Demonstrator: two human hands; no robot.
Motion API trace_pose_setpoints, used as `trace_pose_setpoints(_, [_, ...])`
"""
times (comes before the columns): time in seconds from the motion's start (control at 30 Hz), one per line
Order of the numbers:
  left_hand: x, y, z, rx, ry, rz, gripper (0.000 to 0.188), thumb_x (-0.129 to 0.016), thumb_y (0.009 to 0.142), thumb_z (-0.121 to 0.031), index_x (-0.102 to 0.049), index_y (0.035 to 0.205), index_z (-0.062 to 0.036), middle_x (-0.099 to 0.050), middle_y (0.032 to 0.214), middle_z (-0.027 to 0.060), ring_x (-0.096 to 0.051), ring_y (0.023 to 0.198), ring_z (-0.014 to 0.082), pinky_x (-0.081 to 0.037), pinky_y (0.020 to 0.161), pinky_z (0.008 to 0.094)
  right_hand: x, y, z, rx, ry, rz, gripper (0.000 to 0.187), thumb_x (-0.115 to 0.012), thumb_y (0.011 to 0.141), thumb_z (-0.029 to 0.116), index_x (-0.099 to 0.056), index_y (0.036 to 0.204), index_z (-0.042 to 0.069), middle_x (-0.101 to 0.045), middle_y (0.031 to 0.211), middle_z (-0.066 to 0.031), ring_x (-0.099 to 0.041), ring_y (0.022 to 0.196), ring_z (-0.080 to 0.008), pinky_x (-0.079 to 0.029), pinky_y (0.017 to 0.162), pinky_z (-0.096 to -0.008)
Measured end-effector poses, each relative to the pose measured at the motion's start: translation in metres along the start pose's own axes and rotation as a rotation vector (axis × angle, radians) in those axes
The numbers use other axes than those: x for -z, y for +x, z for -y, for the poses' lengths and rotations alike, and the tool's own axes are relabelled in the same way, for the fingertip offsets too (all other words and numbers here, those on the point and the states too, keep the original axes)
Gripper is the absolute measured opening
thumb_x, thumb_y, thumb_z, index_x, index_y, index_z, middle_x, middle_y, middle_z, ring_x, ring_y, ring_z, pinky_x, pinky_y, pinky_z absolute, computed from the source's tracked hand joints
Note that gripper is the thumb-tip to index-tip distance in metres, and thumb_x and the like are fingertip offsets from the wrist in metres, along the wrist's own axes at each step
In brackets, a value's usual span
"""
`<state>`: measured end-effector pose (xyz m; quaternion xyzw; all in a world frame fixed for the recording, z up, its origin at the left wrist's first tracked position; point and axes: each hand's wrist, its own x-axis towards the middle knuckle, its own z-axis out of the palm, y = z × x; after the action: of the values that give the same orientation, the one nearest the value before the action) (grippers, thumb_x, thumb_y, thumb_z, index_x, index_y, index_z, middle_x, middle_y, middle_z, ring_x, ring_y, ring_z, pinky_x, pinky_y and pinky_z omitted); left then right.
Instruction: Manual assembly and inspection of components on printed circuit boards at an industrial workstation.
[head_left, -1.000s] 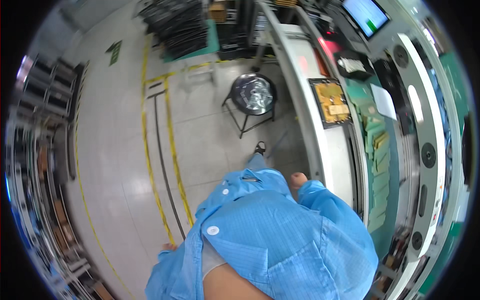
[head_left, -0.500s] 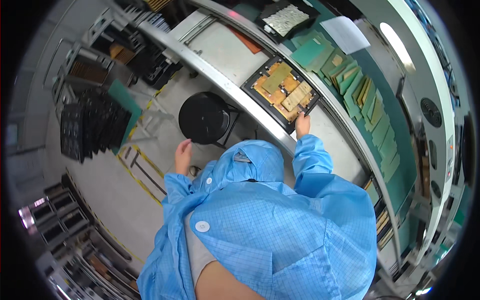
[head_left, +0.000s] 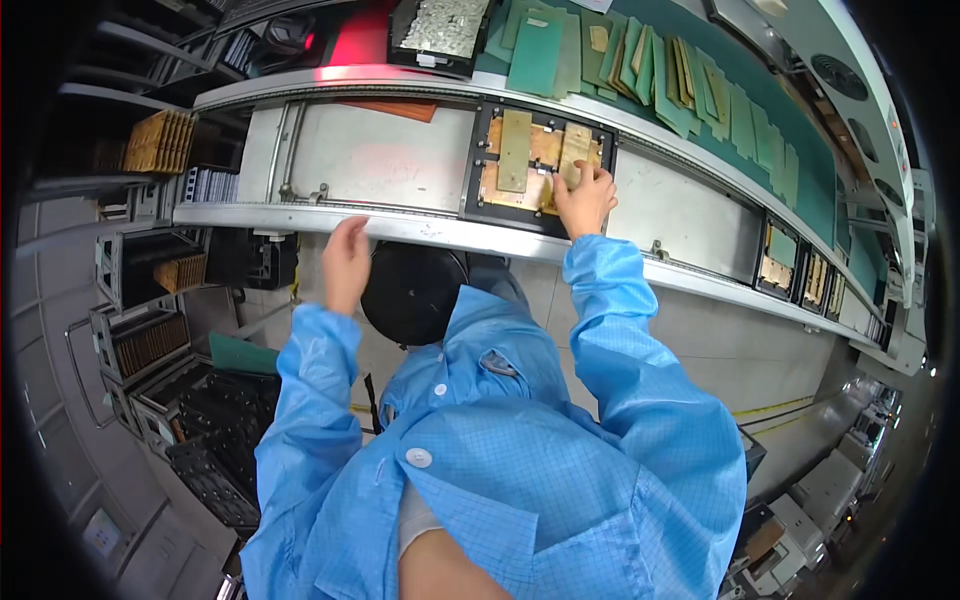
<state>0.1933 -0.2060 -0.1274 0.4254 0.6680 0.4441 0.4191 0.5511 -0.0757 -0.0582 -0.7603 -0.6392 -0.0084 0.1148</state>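
Between two metal rails [head_left: 420, 230] of a long white tabletop [head_left: 400, 155], straight ahead of the person, lies a black tray [head_left: 474, 165] with an orange base. Two yellowish bars lie on it side by side, the left bar [head_left: 515, 150] fully in sight. The right hand [head_left: 587, 203], fingers bent, touches the lower end of the right bar [head_left: 577, 145]; whether it pinches the bar, I cannot tell. The left hand [head_left: 347, 265] is bare of any load, its fingers loosely bent, just beside the near rail. Left of the tray, a reddish sheet [head_left: 400, 108] shows by the far rail. Beyond that rail stand a black box [head_left: 455, 67] of silvery pieces and overlapping green sheets [head_left: 540, 55]. Smaller black trays [head_left: 764, 245] line the right; a round stool [head_left: 412, 295] stands below the near rail.
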Motion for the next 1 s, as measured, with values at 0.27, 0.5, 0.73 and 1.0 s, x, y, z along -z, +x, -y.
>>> trace_pose_setpoints(0.27, [-0.152,0.075,-0.103,-0.418,0.528,0.470,0.110,-0.083,0.068,-0.040,-0.022,0.154,-0.0077,-0.016,0.162,0.0112,-0.010,0.150,0.0337,-0.009,0.120,0.0544,0.020,-0.022,0.004,0.255,0.060,0.036,0.058,-0.059,0.078,-0.001,-0.056,0.133,0.017,-0.047,0.139,-0.0110,-0.039,0.127,-0.0376,-0.026,0.106,-0.0495])
trace_pose_setpoints(0.5, [-0.153,0.101,-0.113,-0.474,0.747,0.569,0.113,-0.084,0.064,-0.049,-0.026,0.153,-0.0108,-0.016,0.162,0.0043,-0.009,0.151,0.0282,-0.004,0.121,0.0537,0.024,0.012,0.034,0.349,-0.084,0.110,0.042,-0.059,0.092,0.022,-0.059,0.133,0.030,-0.045,0.140,-0.0116,-0.036,0.129,-0.0368,-0.022,0.103,-0.0546])
trace_pose_setpoints(0.73, [-0.150,0.088,-0.136,-0.474,0.842,0.584,0.111,-0.085,0.064,-0.044,-0.027,0.153,-0.0101,-0.017,0.162,0.0043,-0.009,0.150,0.0304,-0.004,0.121,0.0551,0.034,0.012,0.035,0.356,-0.168,0.120,0.040,-0.058,0.092,0.018,-0.062,0.130,0.031,-0.044,0.143,-0.0086,-0.034,0.131,-0.0369,-0.022,0.103,-0.0552])
trace_pose_setpoints(1.0, [-0.153,0.088,-0.140,-0.488,0.798,0.548,0.105,-0.083,0.067,-0.040,-0.030,0.151,-0.0078,-0.018,0.161,0.0078,-0.009,0.150,0.0344,-0.002,0.119,0.0582,0.068,-0.013,0.027,0.488,0.093,0.165,0.050,-0.052,0.080,-0.007,-0.060,0.124,0.016,-0.068,0.108,-0.0054,-0.045,0.125,-0.0326,-0.024,0.103,-0.0503])
